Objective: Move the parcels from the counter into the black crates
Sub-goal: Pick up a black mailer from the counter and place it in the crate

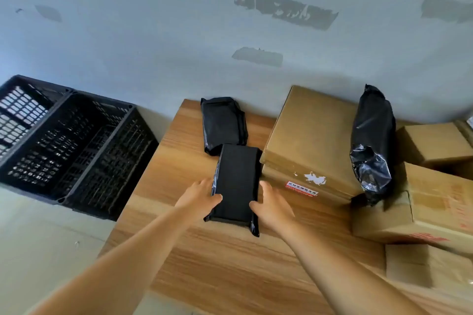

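Two hands frame a flat black parcel (pixel 236 183) that lies on the wooden counter (pixel 220 263), its long axis running straight away from the person, toward the wall. The left hand (pixel 198 198) touches the parcel's left edge with the thumb laid over the near top face, and the right hand (pixel 271 206) presses the right edge the same way, so the parcel sits pinched between them, both hands at its near half; whether it has left the counter I cannot tell. Its far end touches or slightly overlaps a second black parcel (pixel 222 123) lying nearer the wall, and its right side runs just beside a stack of brown cardboard boxes (pixel 309 140). A bulkier black bag parcel (pixel 372 143) rests tilted on the boxes further right. The black crates (pixel 71 143) stand off the left end of the counter, lower than its top, and look empty (at least no parcel shows through the lattice walls). As I judge it, the coming move is a lift and a sideways carry to the left, and the left arm is the nearer one to the crates, so it would lead.
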Demonstrator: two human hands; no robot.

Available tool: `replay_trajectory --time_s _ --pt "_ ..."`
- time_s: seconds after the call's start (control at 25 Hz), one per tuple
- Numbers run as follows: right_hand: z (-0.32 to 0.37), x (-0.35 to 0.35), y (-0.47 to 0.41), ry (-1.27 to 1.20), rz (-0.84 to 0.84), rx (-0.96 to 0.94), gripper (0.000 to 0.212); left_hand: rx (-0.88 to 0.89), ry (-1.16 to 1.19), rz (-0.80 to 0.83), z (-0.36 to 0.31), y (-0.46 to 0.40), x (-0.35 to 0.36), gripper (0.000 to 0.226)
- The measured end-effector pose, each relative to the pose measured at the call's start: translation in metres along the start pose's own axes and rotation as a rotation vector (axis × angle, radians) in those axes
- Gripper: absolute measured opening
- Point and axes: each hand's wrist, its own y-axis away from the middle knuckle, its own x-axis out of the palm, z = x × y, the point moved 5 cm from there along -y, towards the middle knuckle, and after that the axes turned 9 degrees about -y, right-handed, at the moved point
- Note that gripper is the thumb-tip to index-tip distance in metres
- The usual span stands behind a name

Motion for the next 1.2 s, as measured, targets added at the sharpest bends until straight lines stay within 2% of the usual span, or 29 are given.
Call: replay_trajectory --time_s 0.12,0.2,0.28,0.52,0.68,0.92,1.2 --pt "-0.007 0.013 -0.019 -0.164 0.043 0.075 0.053 -0.029 0.061 0.034 0.001 -0.013 0.011 0.058" --pt "-0.007 0.02 -0.027 -0.296 0.091 0.124 0.04 -0.057 0.159 0.066 0.005 -0.021 0.018 0.056" --pt "-0.003 0.026 -0.03 -0.408 0.12 0.162 0.035 -0.071 0.276 0.096 0.012 -0.027 0.024 0.056" --pt "0.009 0.046 -0.017 -0.626 0.15 0.279 0.049 -0.019 0.304 0.095 0.021 -0.026 0.018 0.05" --pt "0.021 0.057 0.002 -0.697 0.113 0.333 0.043 -0.003 0.277 0.076 0.038 -0.015 0.009 0.053" --pt "0.06 0.043 0.032 -0.813 0.032 0.234 0.033 0.096 0.322 -0.068 0.041 0.006 -0.028 0.048" --pt "0.121 -0.019 0.064 -0.807 -0.118 0.008 0.039 0.276 0.442 -0.279 0.005 0.048 -0.106 0.043"
